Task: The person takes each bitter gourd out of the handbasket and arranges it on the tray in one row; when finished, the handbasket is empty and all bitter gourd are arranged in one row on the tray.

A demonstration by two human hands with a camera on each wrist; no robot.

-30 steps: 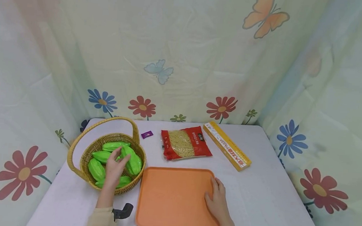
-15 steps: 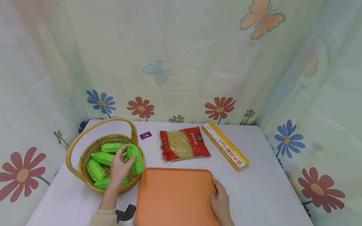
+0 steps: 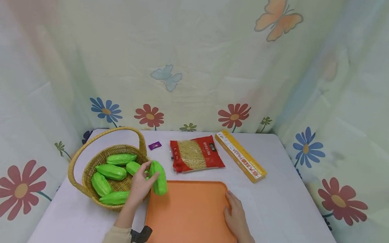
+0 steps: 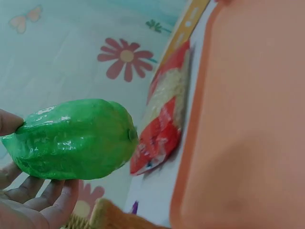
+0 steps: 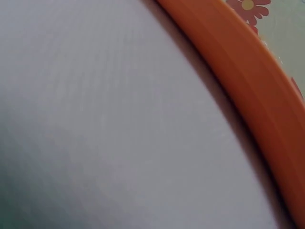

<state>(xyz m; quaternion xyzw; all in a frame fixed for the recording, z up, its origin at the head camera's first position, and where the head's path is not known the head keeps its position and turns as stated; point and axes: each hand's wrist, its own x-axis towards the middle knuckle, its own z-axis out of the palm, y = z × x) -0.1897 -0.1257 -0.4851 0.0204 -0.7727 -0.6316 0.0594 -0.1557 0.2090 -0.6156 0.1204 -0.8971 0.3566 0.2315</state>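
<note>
My left hand holds a glossy green, ribbed, papaya-like fruit between thumb and fingers. In the head view the fruit overlaps the left rim of an orange tray, just right of the wicker basket. The left wrist view shows the fruit whole, thumb on one side and fingers on the other. Several more green fruits lie in the wicker basket. At the tray's right rim, my right hand grips the edge, thumb on the inner side. The right wrist view shows the tray's outer edge but no fingers.
Behind the tray lies a red bag of pasta. A long yellow pasta box rests at the back right. Near the basket handle is a small purple packet. The basket's tall handle arches over its far side.
My left hand has lifted the green fruit from the basket and moved right, over the tray's left edge. My right hand stays at the tray's right rim.
</note>
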